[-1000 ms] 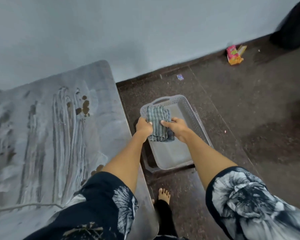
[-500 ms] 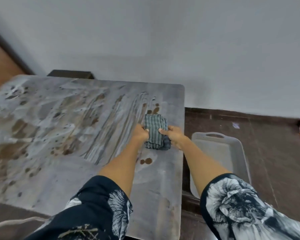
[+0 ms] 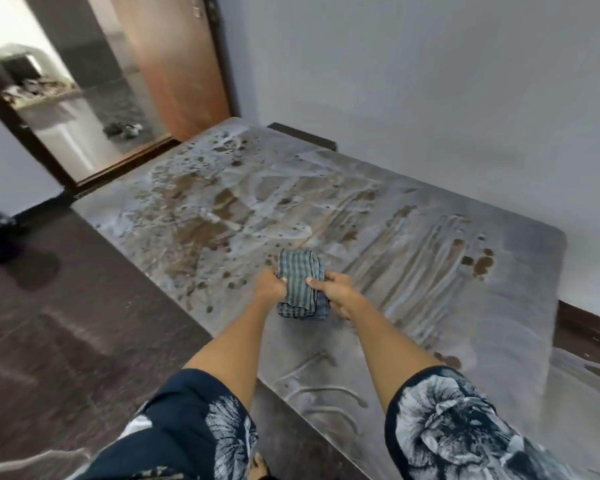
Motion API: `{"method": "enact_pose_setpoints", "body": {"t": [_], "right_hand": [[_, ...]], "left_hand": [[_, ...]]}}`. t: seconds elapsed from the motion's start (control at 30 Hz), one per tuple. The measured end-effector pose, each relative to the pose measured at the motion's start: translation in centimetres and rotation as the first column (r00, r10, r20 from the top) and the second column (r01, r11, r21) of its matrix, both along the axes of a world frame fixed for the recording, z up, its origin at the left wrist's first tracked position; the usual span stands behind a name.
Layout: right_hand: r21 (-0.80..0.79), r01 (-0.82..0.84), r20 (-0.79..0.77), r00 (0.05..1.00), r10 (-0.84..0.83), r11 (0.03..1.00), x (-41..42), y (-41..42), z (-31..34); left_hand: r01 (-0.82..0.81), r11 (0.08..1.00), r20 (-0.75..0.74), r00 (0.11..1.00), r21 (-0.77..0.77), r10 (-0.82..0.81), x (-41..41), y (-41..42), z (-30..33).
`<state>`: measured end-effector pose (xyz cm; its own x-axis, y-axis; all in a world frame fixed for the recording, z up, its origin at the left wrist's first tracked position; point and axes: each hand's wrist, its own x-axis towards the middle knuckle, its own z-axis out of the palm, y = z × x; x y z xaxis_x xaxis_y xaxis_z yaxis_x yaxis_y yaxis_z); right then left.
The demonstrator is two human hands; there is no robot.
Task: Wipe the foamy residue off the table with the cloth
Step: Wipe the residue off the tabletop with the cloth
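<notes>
Both gripping one folded cloth (image 3: 300, 284), left hand (image 3: 270, 284) and right hand (image 3: 338, 293), above the foam-streaked worktop (image 3: 413, 237); possibly touching, hard to tell. Could merely smear foam (image 3: 201, 188) about, or push it over the near edge, if wiped with loose folds.

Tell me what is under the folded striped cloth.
The cloth, held by the left hand and right hand, is over the table. Foam streaks surround it; the patch beneath is hidden.

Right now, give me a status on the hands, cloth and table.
Left hand and right hand grip the folded cloth. Foam covers the table. Nothing in the way.
</notes>
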<state>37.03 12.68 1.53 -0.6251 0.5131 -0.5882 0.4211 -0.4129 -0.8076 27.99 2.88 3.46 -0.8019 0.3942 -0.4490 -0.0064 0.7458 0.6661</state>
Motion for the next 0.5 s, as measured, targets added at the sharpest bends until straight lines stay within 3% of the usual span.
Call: {"method": "enact_pose_setpoints", "body": {"t": [0.5], "right_hand": [[0.049, -0.224, 0.001, 0.974, 0.224, 0.973, -20.7, -13.5, 0.0]], "left_hand": [[-0.273, 0.961, 0.020, 0.962, 0.037, 0.273, -18.1, -15.4, -1.1]]}}
